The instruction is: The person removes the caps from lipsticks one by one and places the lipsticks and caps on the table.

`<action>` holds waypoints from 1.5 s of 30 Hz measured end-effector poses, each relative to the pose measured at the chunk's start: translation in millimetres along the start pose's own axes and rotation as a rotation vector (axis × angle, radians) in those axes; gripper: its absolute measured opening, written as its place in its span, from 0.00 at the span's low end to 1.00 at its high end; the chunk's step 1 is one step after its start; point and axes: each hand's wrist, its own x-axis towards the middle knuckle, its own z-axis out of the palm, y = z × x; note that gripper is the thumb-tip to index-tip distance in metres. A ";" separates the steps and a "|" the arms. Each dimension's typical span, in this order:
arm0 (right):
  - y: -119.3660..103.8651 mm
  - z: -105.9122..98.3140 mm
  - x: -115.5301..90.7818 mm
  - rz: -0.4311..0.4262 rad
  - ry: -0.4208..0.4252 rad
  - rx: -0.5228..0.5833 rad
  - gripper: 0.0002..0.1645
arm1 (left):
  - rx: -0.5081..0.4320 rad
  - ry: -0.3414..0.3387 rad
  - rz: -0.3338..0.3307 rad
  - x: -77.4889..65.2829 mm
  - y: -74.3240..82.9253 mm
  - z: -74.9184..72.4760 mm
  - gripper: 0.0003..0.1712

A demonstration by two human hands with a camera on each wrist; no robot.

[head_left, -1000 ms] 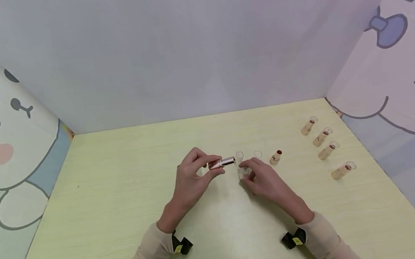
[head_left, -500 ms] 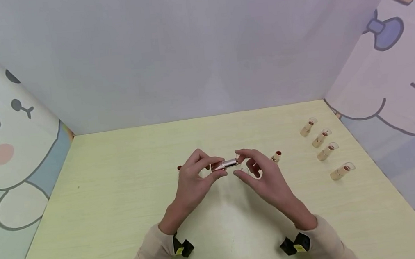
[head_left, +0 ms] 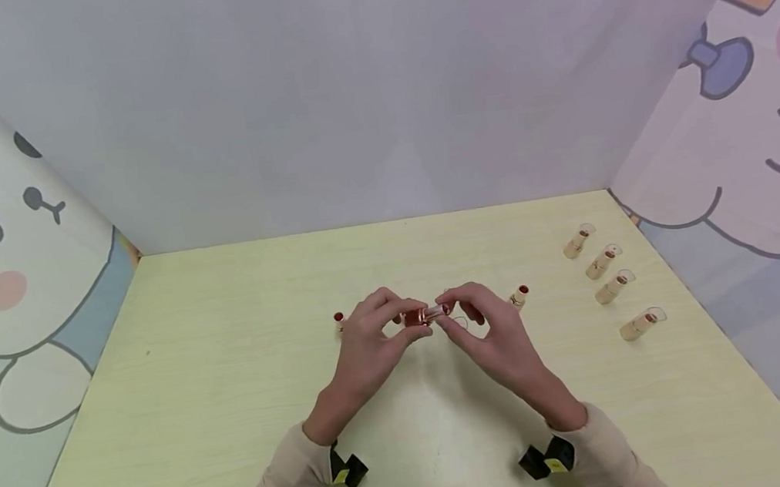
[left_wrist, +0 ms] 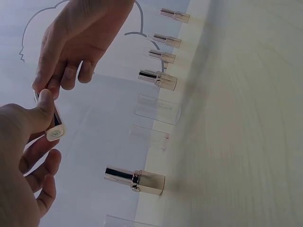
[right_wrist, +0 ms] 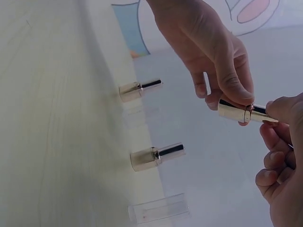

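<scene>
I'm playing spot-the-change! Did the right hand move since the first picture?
Yes. In the head view, the right hand moved: its fingertips went left, farther from the nearest standing lipstick, and now pinch the held lipstick.

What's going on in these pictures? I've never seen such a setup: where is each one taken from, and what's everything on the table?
There is no robot here, just a person's bare left hand and bare right hand, in beige sleeves. The wide picture comes from a camera on the person's head, looking down; the two tilted ones come from small black cameras on the wrists.

The left hand pinches the wider base of a shiny gold metal lipstick tube; the right hand pinches its narrower end.

On the pale yellow tabletop, four gold lipsticks under clear covers stand at the right. Nearer the hands are uncapped gold lipsticks with red tips and loose transparent plastic caps.
</scene>
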 end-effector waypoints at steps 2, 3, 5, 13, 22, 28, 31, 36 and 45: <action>0.3 2.2 1.4 -0.020 -0.009 -0.025 0.18 | 0.057 -0.005 -0.013 -0.5 0.2 0.1 0.18; 0.4 3.2 2.1 -0.022 -0.015 -0.036 0.17 | 0.085 -0.006 -0.018 -0.7 0.4 0.3 0.18; 0.3 4.9 3.4 -0.015 -0.034 -0.059 0.16 | 0.126 -0.019 -0.039 -0.5 1.4 0.6 0.18; 8.7 14.6 2.8 -0.006 -0.116 -0.207 0.14 | 0.196 -0.148 -0.291 -1.2 8.8 8.8 0.12; 25.8 25.9 -2.5 0.002 -0.230 -0.329 0.14 | 0.273 -0.238 -0.438 -11.2 3.4 25.2 0.11; 30.7 31.2 -5.6 0.001 -0.276 -0.394 0.14 | 0.334 -0.248 -0.396 -15.3 -5.3 31.4 0.09; 32.0 32.5 -6.3 -0.004 -0.275 -0.404 0.14 | 0.360 -0.253 -0.388 -14.9 -9.1 33.1 0.08; 31.4 33.6 -6.0 -0.010 -0.279 -0.420 0.13 | 0.389 -0.261 -0.387 -13.3 -10.7 32.8 0.10; 28.5 31.9 -7.2 -0.010 -0.308 -0.460 0.19 | 0.399 -0.329 -0.470 -15.6 -7.9 30.4 0.24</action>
